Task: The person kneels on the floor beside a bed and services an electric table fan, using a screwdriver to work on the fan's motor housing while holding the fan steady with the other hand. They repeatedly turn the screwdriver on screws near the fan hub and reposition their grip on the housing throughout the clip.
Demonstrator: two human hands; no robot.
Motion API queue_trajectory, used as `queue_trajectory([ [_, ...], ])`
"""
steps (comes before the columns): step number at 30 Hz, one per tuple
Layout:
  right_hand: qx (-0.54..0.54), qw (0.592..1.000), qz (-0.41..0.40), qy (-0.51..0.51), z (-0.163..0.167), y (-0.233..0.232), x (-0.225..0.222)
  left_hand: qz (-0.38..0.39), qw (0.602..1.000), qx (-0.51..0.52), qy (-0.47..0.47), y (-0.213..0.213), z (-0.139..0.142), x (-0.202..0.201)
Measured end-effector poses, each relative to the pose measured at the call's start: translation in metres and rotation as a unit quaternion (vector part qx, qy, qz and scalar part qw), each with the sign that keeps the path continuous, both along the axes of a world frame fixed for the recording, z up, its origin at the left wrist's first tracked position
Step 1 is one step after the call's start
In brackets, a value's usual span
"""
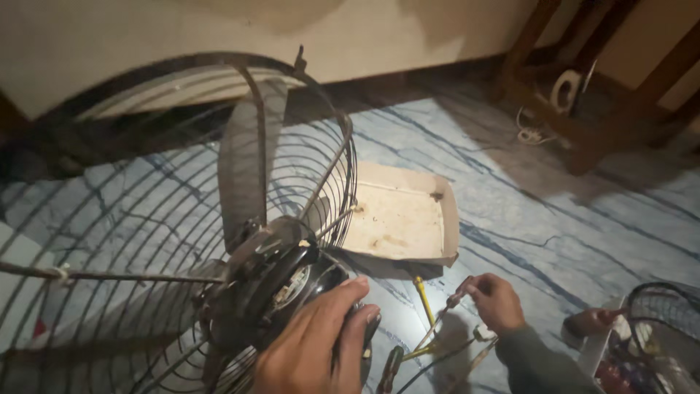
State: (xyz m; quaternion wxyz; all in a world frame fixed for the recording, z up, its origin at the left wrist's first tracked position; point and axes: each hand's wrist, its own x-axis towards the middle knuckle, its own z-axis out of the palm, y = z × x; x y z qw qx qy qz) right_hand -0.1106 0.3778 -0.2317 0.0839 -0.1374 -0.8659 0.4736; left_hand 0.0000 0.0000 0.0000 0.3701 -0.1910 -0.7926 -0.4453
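Here I have my left hand [313,343] spread over the black motor housing [281,288] of a fan [219,241] lying on the marble floor [554,219], fingers wrapped around its rear. The wire guard [332,157] and grey blades [244,164] tilt away from me toward the wall. My right hand [496,300] is pinched on a thin screwdriver [443,317], its tip pointing down at the floor. A yellow-handled tool [424,299] lies just beside it. An open cardboard box [405,215] sits behind the fan, near the floor's middle. Another fan guard [667,321] shows at the lower right corner.
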Motion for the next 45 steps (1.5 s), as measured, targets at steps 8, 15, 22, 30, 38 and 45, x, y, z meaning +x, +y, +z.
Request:
queue_trajectory([
  [8,-0.37,0.929,-0.003,-0.024,0.112,-0.082,0.123,-0.07,0.994,0.087,0.012,0.013,-0.098,-0.001],
  [15,-0.044,0.942,0.2,0.266,0.158,-0.15,0.168,-0.24,0.805,0.297,-0.453,0.023,-0.106,0.047],
  [22,0.011,0.945,0.11,0.307,0.226,-0.202,0.213,-0.224,0.852,0.354,-0.315,0.009,-0.019,0.088],
  [30,-0.262,0.898,0.133,0.327,0.26,-0.221,0.223,-0.306,0.772,0.459,-0.318,0.013,-0.008,0.088],
  [38,-0.29,0.898,0.152,0.295,0.237,-0.206,0.229,-0.374,0.69,0.485,-0.385,0.02,-0.041,0.082],
  [45,-0.237,0.921,0.15,0.272,0.218,-0.193,0.224,-0.423,0.707,0.424,-0.376,0.017,-0.062,0.078],
])
